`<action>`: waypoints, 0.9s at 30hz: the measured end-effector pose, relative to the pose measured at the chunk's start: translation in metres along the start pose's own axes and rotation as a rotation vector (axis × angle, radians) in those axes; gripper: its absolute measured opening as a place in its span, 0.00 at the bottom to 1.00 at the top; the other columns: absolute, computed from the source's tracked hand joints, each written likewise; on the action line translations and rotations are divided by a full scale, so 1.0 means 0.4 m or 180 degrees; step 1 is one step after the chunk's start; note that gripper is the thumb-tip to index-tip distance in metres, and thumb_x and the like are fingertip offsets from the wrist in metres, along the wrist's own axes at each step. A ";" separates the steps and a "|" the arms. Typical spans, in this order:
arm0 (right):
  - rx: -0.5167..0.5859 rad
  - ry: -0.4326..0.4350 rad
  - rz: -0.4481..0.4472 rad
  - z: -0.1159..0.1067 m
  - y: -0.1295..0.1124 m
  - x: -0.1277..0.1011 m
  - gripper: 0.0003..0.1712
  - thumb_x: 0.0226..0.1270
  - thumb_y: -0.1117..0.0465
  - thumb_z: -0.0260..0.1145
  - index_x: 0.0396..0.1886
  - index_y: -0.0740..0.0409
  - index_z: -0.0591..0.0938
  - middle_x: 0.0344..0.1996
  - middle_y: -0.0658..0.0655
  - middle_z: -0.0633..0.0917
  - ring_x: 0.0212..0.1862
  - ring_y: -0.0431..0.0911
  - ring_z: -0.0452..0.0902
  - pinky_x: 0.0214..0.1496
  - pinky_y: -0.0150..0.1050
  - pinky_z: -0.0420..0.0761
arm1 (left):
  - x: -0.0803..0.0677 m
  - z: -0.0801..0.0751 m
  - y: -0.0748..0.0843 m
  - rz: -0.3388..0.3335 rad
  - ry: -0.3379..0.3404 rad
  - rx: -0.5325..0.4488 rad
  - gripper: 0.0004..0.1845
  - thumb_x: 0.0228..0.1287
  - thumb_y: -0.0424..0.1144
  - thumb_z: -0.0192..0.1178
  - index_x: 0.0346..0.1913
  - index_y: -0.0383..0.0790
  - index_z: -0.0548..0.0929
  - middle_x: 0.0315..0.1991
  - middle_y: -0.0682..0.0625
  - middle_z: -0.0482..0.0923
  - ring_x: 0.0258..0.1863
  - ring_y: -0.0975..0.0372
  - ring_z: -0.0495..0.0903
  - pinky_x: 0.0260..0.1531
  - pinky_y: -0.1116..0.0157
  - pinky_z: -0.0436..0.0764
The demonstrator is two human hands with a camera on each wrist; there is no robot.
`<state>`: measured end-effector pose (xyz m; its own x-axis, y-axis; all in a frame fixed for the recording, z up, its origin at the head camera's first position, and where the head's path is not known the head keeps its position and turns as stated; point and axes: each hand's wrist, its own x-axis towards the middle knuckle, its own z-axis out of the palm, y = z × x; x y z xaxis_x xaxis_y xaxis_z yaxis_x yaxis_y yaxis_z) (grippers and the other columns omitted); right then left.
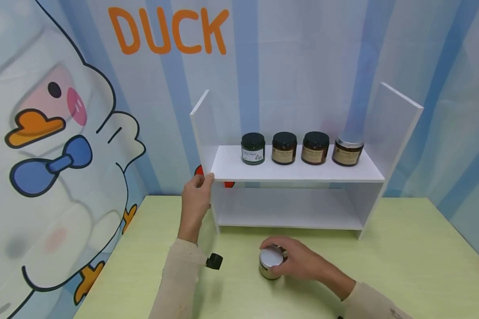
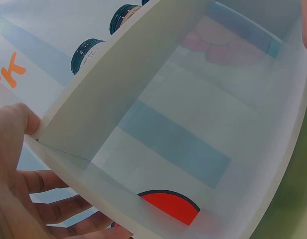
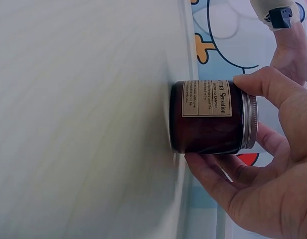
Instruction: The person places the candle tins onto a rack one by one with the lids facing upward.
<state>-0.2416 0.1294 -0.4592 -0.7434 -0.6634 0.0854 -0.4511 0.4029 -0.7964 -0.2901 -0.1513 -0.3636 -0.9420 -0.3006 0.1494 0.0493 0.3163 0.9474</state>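
Note:
My right hand [image 1: 299, 259] grips a candle jar [image 1: 269, 270] in front of the shelf. The jar is brown glass with a silver lid. In the right wrist view, its tan label [image 3: 207, 98] reads "scented candle", and thumb and fingers close on it from opposite sides. It stands upright at the tabletop. My left hand [image 1: 197, 199] holds the left side panel of a white two-tier shelf [image 1: 297, 175]. The thumb lies at the front edge by the upper board, and the fingers [image 2: 69, 207] reach along the panel's outer side, as seen in the left wrist view.
On the upper board stand a black-lidded green jar [image 1: 253, 148], two black-lidded brown jars [image 1: 284, 148] and a silver-lidded brown jar [image 1: 347, 151], in a row. The shelf rests on a pale green table [image 1: 415, 266]. A duck-print curtain [image 1: 303, 66] hangs behind.

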 end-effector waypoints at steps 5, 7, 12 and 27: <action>0.0053 0.0049 0.0022 -0.010 0.013 -0.010 0.27 0.58 0.62 0.75 0.59 0.52 0.81 0.56 0.50 0.81 0.51 0.47 0.76 0.51 0.42 0.77 | 0.000 0.001 0.001 -0.0019 0.0002 0.0013 0.24 0.72 0.63 0.52 0.46 0.45 0.80 0.36 0.45 0.70 0.38 0.54 0.71 0.33 0.58 0.81; 0.0061 0.0063 0.0032 -0.015 0.019 -0.013 0.28 0.58 0.62 0.75 0.59 0.52 0.81 0.56 0.50 0.81 0.51 0.48 0.76 0.51 0.43 0.77 | -0.001 0.001 0.002 -0.0027 0.0007 0.0021 0.24 0.72 0.63 0.52 0.46 0.45 0.80 0.37 0.45 0.71 0.39 0.54 0.72 0.33 0.58 0.81; 0.0049 0.0111 0.0022 -0.027 0.031 -0.023 0.28 0.58 0.63 0.75 0.59 0.53 0.80 0.56 0.51 0.81 0.50 0.48 0.76 0.50 0.41 0.77 | -0.001 0.000 0.003 -0.0039 0.0012 0.0034 0.24 0.73 0.63 0.52 0.47 0.45 0.80 0.38 0.45 0.72 0.40 0.54 0.72 0.33 0.59 0.81; 0.0076 0.0135 0.0111 -0.054 0.044 -0.051 0.27 0.63 0.61 0.74 0.61 0.55 0.79 0.57 0.54 0.80 0.49 0.48 0.77 0.46 0.41 0.79 | -0.001 0.002 0.008 -0.0077 0.0037 0.0076 0.25 0.73 0.62 0.51 0.50 0.44 0.81 0.41 0.43 0.74 0.41 0.53 0.72 0.32 0.59 0.81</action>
<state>-0.2449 0.1637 -0.4621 -0.7790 -0.6217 0.0823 -0.4130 0.4098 -0.8133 -0.2900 -0.1494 -0.3610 -0.9389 -0.3188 0.1299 0.0186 0.3300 0.9438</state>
